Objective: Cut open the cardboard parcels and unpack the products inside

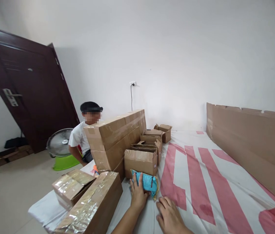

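Observation:
My left hand lies on a blue packet with a yellow edge, fingers closed over its near side. The packet rests on the white and red striped cloth, just in front of a small cardboard box. My right hand rests on the cloth a little to the right of the packet, knuckles up, fingers curled under, and I see nothing in it.
Two long taped boxes are stacked behind the small box, with several small open boxes beyond. Two taped boxes sit at the near left edge. A cardboard sheet lines the right side. A person sits by a fan and a dark door.

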`<state>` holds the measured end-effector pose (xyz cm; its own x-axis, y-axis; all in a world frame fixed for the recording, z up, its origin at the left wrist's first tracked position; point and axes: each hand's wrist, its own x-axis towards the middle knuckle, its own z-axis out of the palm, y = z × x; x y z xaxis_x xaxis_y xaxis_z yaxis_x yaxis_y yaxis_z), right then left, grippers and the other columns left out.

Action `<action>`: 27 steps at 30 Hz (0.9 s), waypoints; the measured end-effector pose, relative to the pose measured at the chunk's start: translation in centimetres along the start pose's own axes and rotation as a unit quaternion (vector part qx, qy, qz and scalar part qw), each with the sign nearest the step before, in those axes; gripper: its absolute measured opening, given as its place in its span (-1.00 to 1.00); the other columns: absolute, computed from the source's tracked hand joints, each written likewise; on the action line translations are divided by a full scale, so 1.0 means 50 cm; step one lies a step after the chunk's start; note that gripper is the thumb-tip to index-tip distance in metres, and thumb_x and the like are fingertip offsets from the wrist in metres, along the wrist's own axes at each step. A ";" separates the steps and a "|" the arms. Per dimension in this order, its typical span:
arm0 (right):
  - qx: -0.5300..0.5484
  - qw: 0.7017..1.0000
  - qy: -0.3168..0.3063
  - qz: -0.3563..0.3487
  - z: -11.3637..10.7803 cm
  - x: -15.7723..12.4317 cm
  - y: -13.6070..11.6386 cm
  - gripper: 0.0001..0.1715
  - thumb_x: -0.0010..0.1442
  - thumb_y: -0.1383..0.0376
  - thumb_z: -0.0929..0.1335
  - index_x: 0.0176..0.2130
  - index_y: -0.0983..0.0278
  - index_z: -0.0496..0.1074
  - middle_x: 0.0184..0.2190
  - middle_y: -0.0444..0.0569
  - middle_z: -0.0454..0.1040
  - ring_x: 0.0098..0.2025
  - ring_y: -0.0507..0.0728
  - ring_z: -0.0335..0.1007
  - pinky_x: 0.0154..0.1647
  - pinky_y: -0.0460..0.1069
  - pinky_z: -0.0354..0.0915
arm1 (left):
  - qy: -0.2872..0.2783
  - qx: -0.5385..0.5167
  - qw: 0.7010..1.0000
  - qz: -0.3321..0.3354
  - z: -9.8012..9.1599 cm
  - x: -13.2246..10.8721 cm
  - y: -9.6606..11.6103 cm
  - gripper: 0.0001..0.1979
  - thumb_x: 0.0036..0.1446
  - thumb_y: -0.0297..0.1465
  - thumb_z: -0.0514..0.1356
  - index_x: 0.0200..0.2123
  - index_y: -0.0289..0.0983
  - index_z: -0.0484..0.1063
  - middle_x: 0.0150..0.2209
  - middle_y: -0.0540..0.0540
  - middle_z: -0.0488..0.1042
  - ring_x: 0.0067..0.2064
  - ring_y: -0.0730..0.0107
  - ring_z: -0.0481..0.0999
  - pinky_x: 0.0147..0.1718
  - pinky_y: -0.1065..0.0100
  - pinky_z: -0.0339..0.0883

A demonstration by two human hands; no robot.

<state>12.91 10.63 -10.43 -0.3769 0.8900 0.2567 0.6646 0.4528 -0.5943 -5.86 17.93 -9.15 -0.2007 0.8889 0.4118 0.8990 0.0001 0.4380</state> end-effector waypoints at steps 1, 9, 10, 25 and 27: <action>-0.018 1.000 -0.014 0.000 -0.004 -0.001 -0.006 -0.42 0.10 0.29 0.33 0.14 0.18 0.39 0.23 0.00 0.32 0.29 0.33 0.09 0.32 0.18 0.01 | 0.003 -0.001 1.000 0.006 0.007 0.006 -0.002 -0.05 -0.14 -0.53 0.34 0.31 -0.17 0.00 0.40 -0.32 -0.20 0.38 -0.32 -0.16 0.23 -0.12 0.01; -0.063 0.997 -0.043 0.002 -0.012 -0.001 -0.009 -0.46 0.19 0.17 0.30 0.16 0.17 0.35 0.24 -0.02 0.30 0.27 0.26 0.11 0.32 0.10 0.01 | 0.020 -0.008 1.000 0.016 0.054 0.063 -0.013 -0.13 -0.05 -0.48 0.30 0.31 -0.22 0.01 0.40 -0.36 -0.25 0.39 -0.30 -0.21 0.24 -0.15 -0.04; -0.066 0.997 -0.042 0.003 -0.010 0.000 -0.009 -0.46 0.19 0.18 0.31 0.16 0.16 0.35 0.23 -0.02 0.30 0.26 0.26 0.12 0.31 0.10 0.01 | 0.018 -0.009 1.000 0.014 0.058 0.072 -0.012 -0.12 -0.05 -0.48 0.30 0.31 -0.22 0.00 0.41 -0.36 -0.25 0.39 -0.30 -0.21 0.24 -0.16 -0.04; -0.104 0.994 -0.028 0.010 -0.011 0.005 -0.023 -0.41 0.05 0.37 0.32 0.10 0.17 0.41 0.18 -0.02 0.39 0.21 0.29 0.21 0.24 0.13 0.12 | -0.057 -0.003 0.998 0.005 0.045 0.160 0.031 -0.06 -0.10 -0.46 0.36 0.33 -0.18 0.02 0.42 -0.32 -0.23 0.40 -0.26 -0.21 0.26 -0.10 -0.09; -0.096 0.995 -0.012 0.009 -0.011 0.001 -0.023 -0.45 0.07 0.36 0.31 0.08 0.17 0.42 0.17 -0.02 0.39 0.21 0.29 0.21 0.25 0.14 0.11 | -0.070 0.002 0.998 -0.006 0.034 0.163 0.038 -0.08 -0.09 -0.43 0.36 0.33 -0.13 0.04 0.43 -0.28 -0.24 0.39 -0.27 -0.18 0.26 -0.14 -0.10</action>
<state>12.50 10.17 -9.31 -0.3779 0.8974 0.2276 0.7810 0.4410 -0.4422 -5.13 25.97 -6.30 -0.1557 0.9441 0.2906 0.8980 0.0127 0.4399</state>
